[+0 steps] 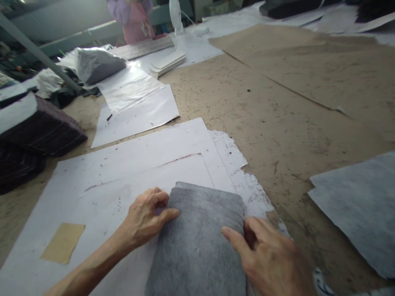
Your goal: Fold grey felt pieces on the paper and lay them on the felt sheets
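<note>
A stack of grey fabric-like sheets [197, 242] lies on white paper [101, 205] at the lower middle, its far edges slightly fanned. At its left edge, my left hand [148, 216] is closed on the stack, thumb on top and fingers curled at the side. My right hand [268, 255] grips the opposite edge, its thumb over the top sheet and its fingers partly hidden beside the stack. The near end of the stack runs out of view.
Another grey sheet [361, 209] lies at the right on brown paper [293, 82]. Dark bundled stacks [58, 127] stand at the left. A tan piece [63, 242] rests on the white paper. A person [135, 20] stands beyond the table.
</note>
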The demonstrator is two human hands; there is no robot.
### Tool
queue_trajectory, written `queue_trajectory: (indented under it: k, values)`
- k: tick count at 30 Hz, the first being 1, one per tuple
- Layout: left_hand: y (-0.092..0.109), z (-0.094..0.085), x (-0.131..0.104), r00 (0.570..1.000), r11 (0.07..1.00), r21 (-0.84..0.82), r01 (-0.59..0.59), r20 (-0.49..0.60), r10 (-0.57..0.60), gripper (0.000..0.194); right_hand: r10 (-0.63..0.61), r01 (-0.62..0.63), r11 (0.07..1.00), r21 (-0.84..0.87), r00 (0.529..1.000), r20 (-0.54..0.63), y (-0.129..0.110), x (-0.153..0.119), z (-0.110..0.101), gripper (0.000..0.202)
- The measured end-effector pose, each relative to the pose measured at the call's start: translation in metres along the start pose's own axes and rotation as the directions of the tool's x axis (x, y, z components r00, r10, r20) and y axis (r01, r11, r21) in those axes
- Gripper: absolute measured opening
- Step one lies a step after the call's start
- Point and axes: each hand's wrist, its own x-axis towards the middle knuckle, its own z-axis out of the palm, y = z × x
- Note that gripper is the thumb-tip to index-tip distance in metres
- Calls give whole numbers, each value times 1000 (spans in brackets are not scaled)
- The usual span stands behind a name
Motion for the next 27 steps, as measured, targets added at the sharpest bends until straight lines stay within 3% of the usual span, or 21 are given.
queue_trajectory:
  k: [6,10,19,23,27]
  values:
    - [-4,9,-10,996,997,-47,65,-56,-67,31,53,-61,995,-80,994,-95,1,-18,5,42]
    - [-4,7,-6,997,995,-77,67,-21,-69,31,8,-9,1000,-11,996,-86,6,-14,7,38]
    - [-6,8,-5,996,976,-200,82,-17,-87,32,98,-95,993,64,994,-39,3,-12,4,34]
    - [-3,10,-7,994,977,-191,91,-45,-102,27,103,-102,994,32,995,-20,0,-13,6,36]
    - [2,16,-9,991,993,-87,79,-98,-88,22,201,-204,977,-67,979,-44,-16,-13,4,40]
